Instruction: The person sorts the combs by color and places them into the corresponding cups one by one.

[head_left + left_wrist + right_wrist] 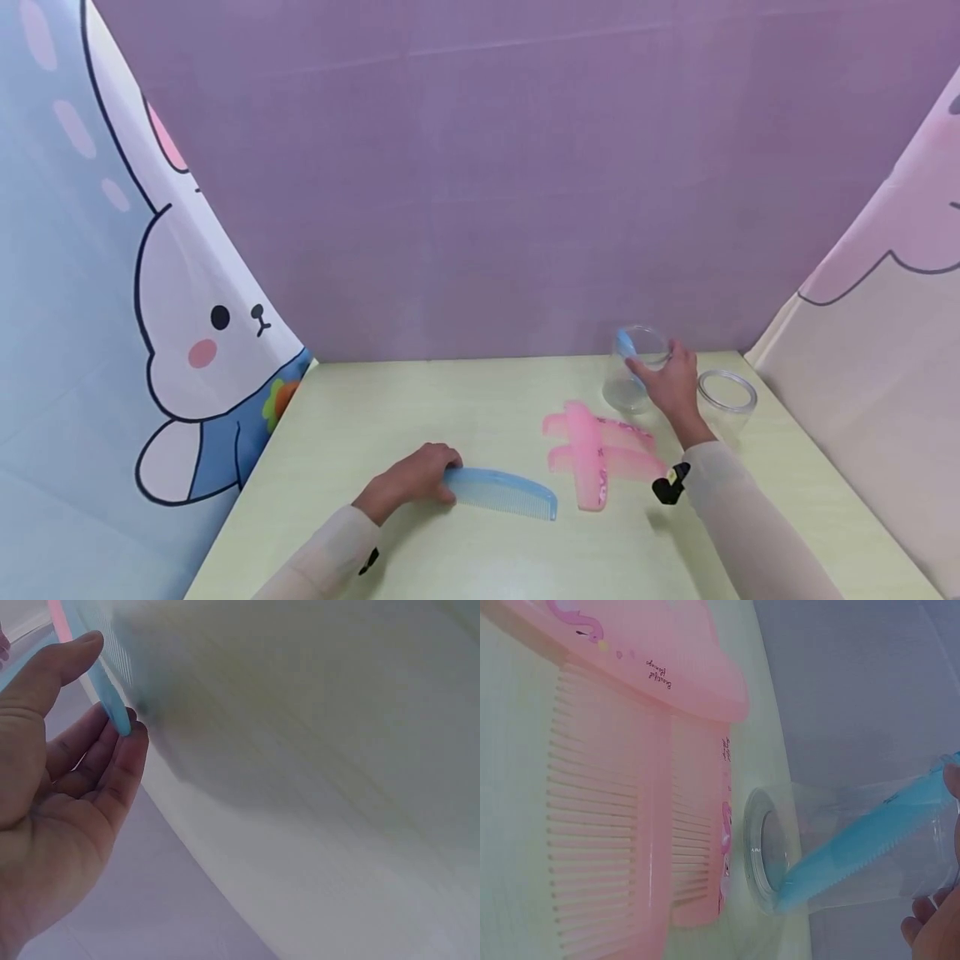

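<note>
My left hand (pixel 418 477) pinches one end of a light blue comb (pixel 501 490) between thumb and fingers. The comb lies close over the table, teeth toward me, its other end pointing right. At the back right, my right hand (pixel 673 388) grips a clear jar (pixel 621 398) near its rim. A second blue comb (pixel 862 836) leans slantwise inside that jar. In the right wrist view its upper end is by my thumb. Between the hands lie three pink combs (pixel 588 450), one crossing over the other two; flamingo prints (pixel 577 621) show on them.
Right of my right hand stands another clear container with a silvery rim (pixel 727 409). The pale table (pixel 420 400) ends at a purple cloth backdrop (pixel 465 208). Cartoon-printed cloths (pixel 217 375) hang along both sides.
</note>
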`<state>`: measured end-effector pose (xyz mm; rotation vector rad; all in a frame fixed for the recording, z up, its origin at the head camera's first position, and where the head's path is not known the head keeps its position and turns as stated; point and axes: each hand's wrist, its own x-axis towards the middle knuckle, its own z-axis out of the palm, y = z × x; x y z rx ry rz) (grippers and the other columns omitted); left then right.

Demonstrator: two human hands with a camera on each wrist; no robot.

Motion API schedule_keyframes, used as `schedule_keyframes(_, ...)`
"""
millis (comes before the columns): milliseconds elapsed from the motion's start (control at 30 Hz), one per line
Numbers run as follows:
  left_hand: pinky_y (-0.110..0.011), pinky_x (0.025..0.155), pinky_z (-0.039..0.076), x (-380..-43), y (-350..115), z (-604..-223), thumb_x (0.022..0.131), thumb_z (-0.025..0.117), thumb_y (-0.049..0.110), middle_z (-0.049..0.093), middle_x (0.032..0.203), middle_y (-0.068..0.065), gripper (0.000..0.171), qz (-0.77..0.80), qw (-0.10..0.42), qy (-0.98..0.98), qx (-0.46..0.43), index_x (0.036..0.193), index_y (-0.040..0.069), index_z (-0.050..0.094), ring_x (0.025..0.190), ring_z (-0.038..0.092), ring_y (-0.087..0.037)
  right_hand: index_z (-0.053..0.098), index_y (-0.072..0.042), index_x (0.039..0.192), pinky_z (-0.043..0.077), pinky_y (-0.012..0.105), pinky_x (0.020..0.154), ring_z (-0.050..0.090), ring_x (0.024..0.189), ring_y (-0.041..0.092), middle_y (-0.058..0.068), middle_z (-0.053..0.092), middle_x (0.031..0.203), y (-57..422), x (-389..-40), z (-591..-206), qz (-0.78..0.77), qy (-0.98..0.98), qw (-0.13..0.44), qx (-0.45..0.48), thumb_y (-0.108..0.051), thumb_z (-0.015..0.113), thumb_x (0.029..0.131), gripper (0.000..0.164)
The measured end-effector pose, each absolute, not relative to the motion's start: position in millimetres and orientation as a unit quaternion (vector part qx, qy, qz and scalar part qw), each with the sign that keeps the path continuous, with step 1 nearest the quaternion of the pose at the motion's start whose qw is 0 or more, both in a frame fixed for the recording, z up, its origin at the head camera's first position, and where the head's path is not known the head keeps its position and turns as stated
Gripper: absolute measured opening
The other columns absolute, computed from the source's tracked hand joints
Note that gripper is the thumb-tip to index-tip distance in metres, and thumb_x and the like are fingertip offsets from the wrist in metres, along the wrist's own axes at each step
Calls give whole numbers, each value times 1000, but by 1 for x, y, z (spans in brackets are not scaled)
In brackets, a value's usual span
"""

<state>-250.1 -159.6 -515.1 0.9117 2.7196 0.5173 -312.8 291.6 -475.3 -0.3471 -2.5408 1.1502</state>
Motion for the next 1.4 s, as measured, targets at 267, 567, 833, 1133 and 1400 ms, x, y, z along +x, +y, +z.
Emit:
schedule_keyframes(267,-35,87,55,-253,-161,-513,79,85,20,70,108,-4,43,199,112,923,310,116,5,70,91,58,-14,19,5,159,36,64,113,40,136,52,35,31,152,291,-313,-475,403,-891,170,-120,-49,71,92,101)
schedule_keyframes(567,-34,85,56,-256,-163,-517,80,86,23,71,112,-5,46,221,105,918,313,119,4,70,93,61,-15,18,7,158,36,65,112,40,135,52,37,31,152,292,-313,-475,397,-894,171,-117,-50,71,91,102)
schedule_keyframes(833,-31,82,55,-258,-163,-514,81,85,22,71,110,-5,44,252,100,912,309,119,4,70,91,61,-14,18,5,159,35,65,113,39,136,52,36,31,153,293,-315,-478,399,-893,171,-118,-50,71,91,102)
schedule_keyframes(1133,-31,82,55,-265,-159,-505,84,83,22,72,112,-7,46,270,79,907,314,122,2,68,93,63,-16,17,6,159,37,64,112,40,135,52,36,31,152,294,-314,-476,393,-897,167,-115,-51,69,92,102)
schedule_keyframes(1400,-25,73,54,-274,-151,-499,83,83,22,73,105,-6,42,307,42,897,316,118,3,70,87,65,-13,17,6,159,36,64,113,40,136,51,35,30,153,294,-315,-477,395,-896,166,-117,-51,70,92,103)
